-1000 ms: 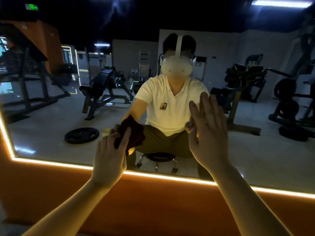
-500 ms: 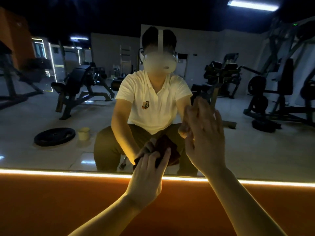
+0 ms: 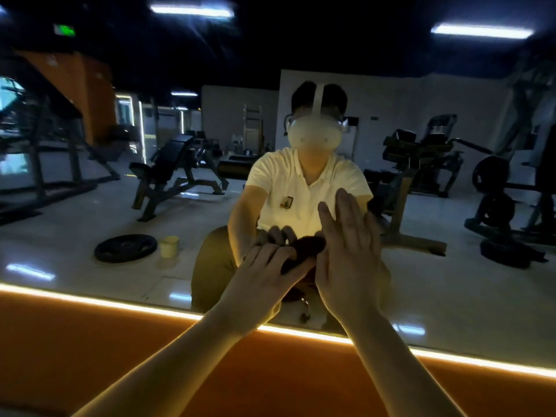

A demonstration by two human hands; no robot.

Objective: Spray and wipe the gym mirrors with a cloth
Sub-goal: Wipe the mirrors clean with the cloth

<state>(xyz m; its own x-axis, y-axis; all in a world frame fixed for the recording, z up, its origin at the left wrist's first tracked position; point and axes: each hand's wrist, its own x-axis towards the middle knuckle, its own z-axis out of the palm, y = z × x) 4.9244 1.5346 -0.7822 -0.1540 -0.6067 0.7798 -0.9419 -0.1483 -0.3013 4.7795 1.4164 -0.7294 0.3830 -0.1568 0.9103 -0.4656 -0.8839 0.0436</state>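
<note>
On head cam I've got the left hand (image 3: pixel 264 278) low on the large wall mirror (image 3: pixel 451 281), just above its bottom edge. Fingers are bent over the dark maroon cloth (image 3: pixel 302 254) with the thumb under it, so it grips the bunched cloth and holds it against the glass. Its reflection meets it right there, fingers wrapped on the same wad. The right hand (image 3: pixel 349 260) is just beside it on the right, its edge touching or overlapping the cloth. It's flat, fingers straight and close together pointing up, palm toward the mirror, holding nothing. I can't tell if the palm is actually on the glass, its reflection is hidden behind it. A glowing warm-white light strip (image 3: pixel 90 299) runs along the mirror's lower edge, with an orange wall panel (image 3: pixel 90 356) below it. In the reflection the person is seated low, wearing a white polo shirt (image 3: pixel 301 188) and a white headset (image 3: pixel 314 133), and a castor of the stool (image 3: pixel 304 313) shows underneath. A black round weight plate (image 3: pixel 125 247) lies on the floor to the left with a pale yellow cup (image 3: pixel 169 246) just beside it, and a black incline bench (image 3: pixel 168 173) stands further back. The room is dim, so fine detail on the cloth is lost
</note>
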